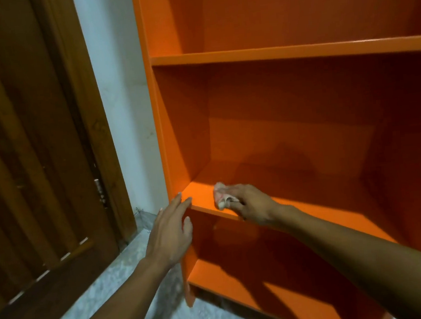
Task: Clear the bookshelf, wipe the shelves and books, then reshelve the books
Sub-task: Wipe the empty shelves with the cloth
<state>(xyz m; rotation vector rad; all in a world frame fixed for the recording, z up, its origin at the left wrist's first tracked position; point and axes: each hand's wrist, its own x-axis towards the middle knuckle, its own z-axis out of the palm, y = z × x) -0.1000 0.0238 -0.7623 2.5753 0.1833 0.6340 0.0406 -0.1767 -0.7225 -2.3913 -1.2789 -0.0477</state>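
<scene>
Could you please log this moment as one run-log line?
phase: wiping shelf | right hand: holds cloth on middle shelf | left hand: open, at bookshelf edge | books: none visible

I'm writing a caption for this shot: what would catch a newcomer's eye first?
The bright orange bookshelf fills the right side, every visible shelf bare of books. At its middle shelf, the right hand presses a small pale cloth near the front edge, while the left hand touches the shelf's left corner. A dark wooden door stands left.
</scene>
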